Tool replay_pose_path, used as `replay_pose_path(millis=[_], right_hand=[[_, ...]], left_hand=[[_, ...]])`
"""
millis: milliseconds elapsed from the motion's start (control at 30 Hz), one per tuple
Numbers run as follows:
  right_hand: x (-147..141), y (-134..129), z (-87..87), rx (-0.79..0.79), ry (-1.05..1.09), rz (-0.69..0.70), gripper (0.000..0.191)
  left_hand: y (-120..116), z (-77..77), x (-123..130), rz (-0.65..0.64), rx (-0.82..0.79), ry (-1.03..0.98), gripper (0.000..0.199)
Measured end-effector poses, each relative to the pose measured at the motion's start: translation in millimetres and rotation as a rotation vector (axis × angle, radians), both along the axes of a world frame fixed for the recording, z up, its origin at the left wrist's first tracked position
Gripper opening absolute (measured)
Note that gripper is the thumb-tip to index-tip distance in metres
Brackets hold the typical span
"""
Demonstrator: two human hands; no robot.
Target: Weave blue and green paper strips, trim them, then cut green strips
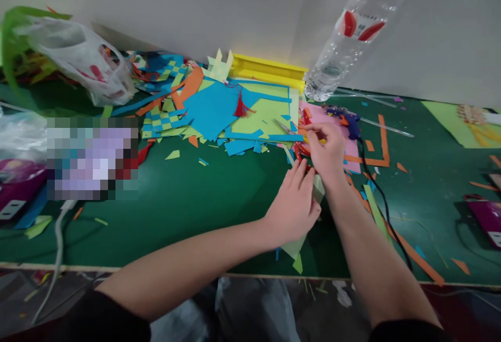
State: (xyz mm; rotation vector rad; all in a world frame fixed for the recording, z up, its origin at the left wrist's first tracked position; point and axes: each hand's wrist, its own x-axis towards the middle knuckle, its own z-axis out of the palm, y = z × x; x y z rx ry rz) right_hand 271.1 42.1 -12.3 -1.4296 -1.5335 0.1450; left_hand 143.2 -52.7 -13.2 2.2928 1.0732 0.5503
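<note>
My left hand (293,203) lies with its fingers stretched out over a pale green paper (296,247), partly covering it. Just beyond, my right hand (327,149) is closed in a pinch; what sits between its thumb and finger is too small to make out. Close to those fingertips is a pair of scissors (284,127) with red handles, its blades pointing left over the paper pile. Pink paper (354,146) lies under and behind my right hand. A blue sheet (211,107) with a red tassel (241,106) on it rests to the left.
A clear plastic bottle (340,49) stands by the wall, beside a yellow tray (270,70). Paper scraps litter the green table (188,201). On the left are a plastic bag (86,60) and a blurred-out device (94,159) with a white cable. A black cord (381,196) runs right of my arm.
</note>
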Motion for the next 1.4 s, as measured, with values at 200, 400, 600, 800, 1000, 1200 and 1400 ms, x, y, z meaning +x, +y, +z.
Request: replay_pose_path(millis=[200,400,600,800,1000,1200,1400], right_hand=[[-2,-1,-2.2,-0.035,0.07,-0.018,0.014],[-10,-5,-1.6,-0.018,-0.012,0.045,0.015],[-13,-5,-1.7,-0.012,-0.036,0.062,0.016],[-12,-6,-1.2,-0.028,-0.038,0.047,0.016],[-4,-5,8.2,0.016,0.077,0.031,0.013],[-4,-7,33.1,-0.009,0.172,0.072,0.012],[-19,-8,64.3,-0.043,0.032,0.22,0.012]], left_hand=[[21,14.9,-84,0.118,0.237,0.148,0.061],[37,-17.8,-212,0.569,0.246,0.18,0.076],[16,-23.6,-196,0.495,0.173,0.268,0.078],[-19,-9.3,-91,0.174,0.222,0.437,0.089],[-48,-9.1,-12,0.003,0.298,0.334,0.079],[-47,-4.1,32,-0.077,0.202,0.293,0.065],[-35,-7.6,66,-0.09,0.001,0.013,0.074]])
